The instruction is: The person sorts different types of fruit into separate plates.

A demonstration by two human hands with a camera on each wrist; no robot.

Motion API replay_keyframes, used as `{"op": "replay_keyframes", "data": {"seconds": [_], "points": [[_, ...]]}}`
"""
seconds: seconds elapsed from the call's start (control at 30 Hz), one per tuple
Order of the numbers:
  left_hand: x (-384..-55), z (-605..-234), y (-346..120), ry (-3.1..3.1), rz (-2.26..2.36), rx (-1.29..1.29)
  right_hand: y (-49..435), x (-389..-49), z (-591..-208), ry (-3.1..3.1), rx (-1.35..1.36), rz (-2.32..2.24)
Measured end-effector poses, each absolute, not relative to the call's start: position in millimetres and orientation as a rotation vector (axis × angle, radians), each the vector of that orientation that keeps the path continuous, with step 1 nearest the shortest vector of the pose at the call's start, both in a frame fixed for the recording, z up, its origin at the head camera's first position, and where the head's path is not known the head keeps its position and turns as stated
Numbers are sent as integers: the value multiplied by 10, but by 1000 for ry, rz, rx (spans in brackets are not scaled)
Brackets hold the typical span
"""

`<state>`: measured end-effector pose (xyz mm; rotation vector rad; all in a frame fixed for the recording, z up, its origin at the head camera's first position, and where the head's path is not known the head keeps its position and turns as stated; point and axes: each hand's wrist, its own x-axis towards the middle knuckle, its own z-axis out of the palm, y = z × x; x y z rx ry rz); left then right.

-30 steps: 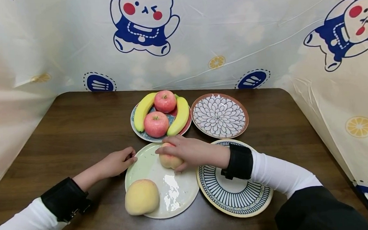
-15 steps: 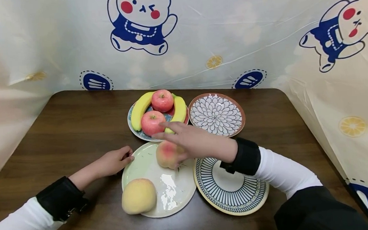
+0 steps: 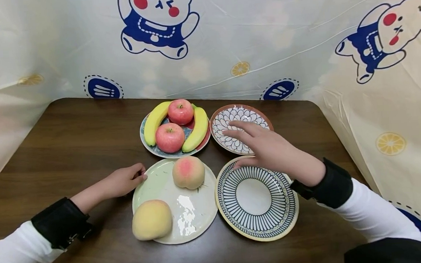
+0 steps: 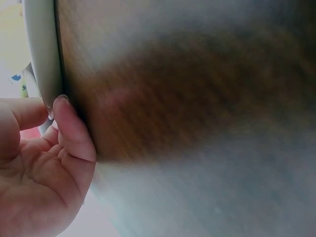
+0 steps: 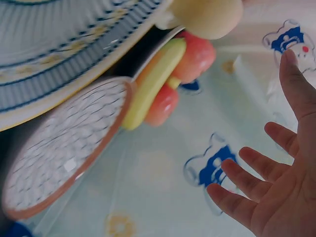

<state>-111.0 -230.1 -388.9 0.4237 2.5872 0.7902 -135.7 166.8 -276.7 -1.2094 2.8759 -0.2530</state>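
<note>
Left grip (image 3: 126,180) pinches pale-green plate (image 3: 178,196) at left edge; should hold it flat, yellow peach (image 3: 152,220) sits near-left. Right grip (image 3: 269,146) splayed, empty.

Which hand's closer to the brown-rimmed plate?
Right. The right hand partly overlaps the brown-rimmed plate in the head view; the left hand pinches the pale green plate, farther left.

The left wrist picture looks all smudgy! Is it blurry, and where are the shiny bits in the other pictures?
Left wrist: yes, the brown table is blurry with pale haze, though the left hand looks clearer; head: white glare shines on the pale plate, and most things look crisp; right wrist: small glints sit on the brown-rimmed plate, and the banana and backdrop look soft.
</note>
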Motion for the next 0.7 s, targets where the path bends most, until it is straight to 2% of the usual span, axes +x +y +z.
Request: {"op": "replay_keyframes", "data": {"seconds": [0.4, 0.7], "points": [[-1062, -3947, -2310, 2577, 789, 396, 2310, -1282, -2966, 3014, -837, -297], [-1087, -3889, -2285, 2599, 762, 413, 2727, -1157, -3461, 2915, -395, -545]]}}
